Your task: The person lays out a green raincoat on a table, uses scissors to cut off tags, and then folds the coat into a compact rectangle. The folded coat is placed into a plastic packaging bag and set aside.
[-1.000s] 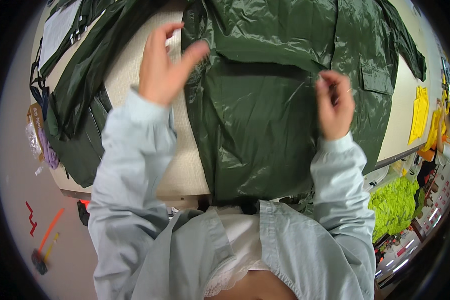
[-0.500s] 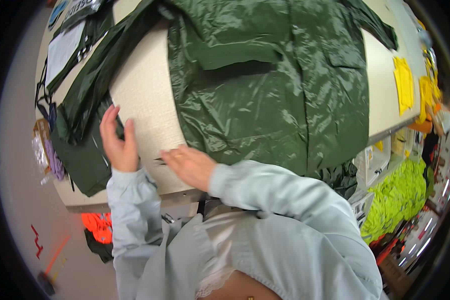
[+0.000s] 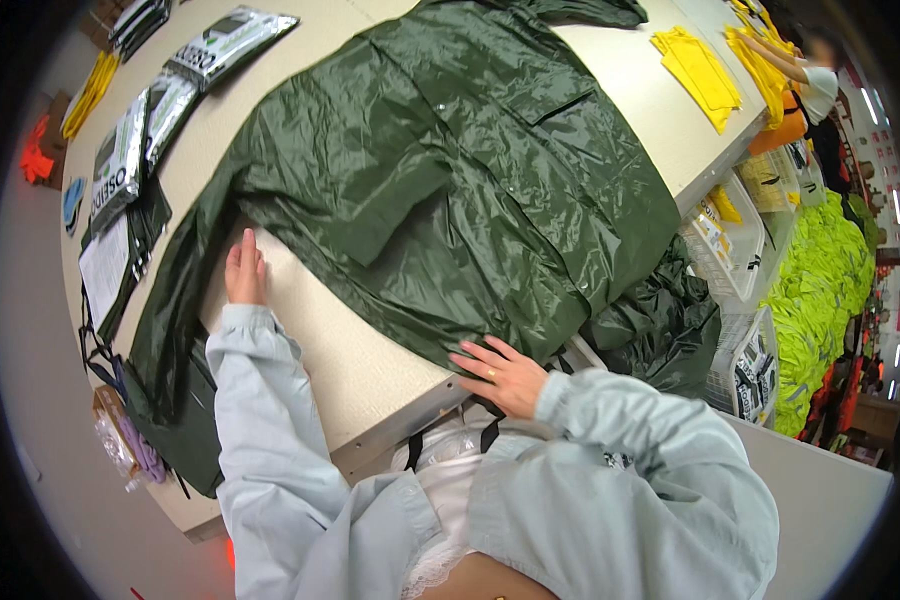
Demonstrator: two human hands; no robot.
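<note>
A shiny dark green rain jacket (image 3: 470, 170) lies spread over the pale table (image 3: 320, 300), its flapped pockets facing up. One long sleeve (image 3: 185, 270) reaches down along the left side. In the gap between that sleeve and the jacket's body, my left hand (image 3: 246, 270) is raised with fingers extended, holding nothing. Fingers apart, my right hand (image 3: 505, 378) rests at the jacket's lower hem by the table's near edge. A small dark pointed thing seen earlier by the right hand is not visible now.
Silvery packages (image 3: 210, 55) and a white sheet (image 3: 105, 275) lie at the left. Yellow cloth pieces (image 3: 698, 75) sit at the far right. Below them stand white baskets (image 3: 725, 245) beside a lime-yellow heap of garments (image 3: 820, 290). Another person (image 3: 818, 85) is at the far right.
The view has turned and shifted, so the jacket now appears slanted. My right hand has moved right onto the hem with its fingers spread. My left hand is nearer the sleeve's upper part.
</note>
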